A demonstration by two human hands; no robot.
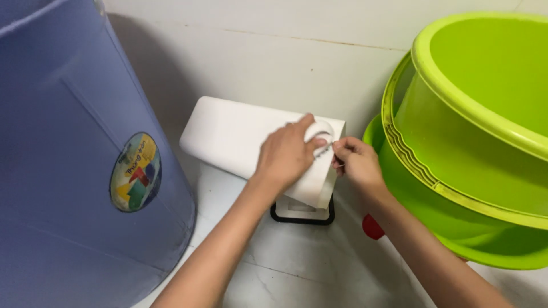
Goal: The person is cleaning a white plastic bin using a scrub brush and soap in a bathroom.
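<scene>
While the left hand (285, 157) clamps the white box-shaped appliance (240, 137) steady on the tiled floor (297, 256), between blue bin (74, 159) and green basins (474, 142), the right hand (355, 162) pinches a thin cord (325, 149) (barely visible) at its handle.

Bright, even, soft light; the blue bin (68, 159) casts a faint shadow on the wall at upper left. Slight overall softness, no glare.

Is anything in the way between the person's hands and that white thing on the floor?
Nothing visible. The left hand already rests on the white appliance, thumb by its round knob, and the right hand pinches something thin at the same spot. The blue barrel and green basins stand aside.
</scene>
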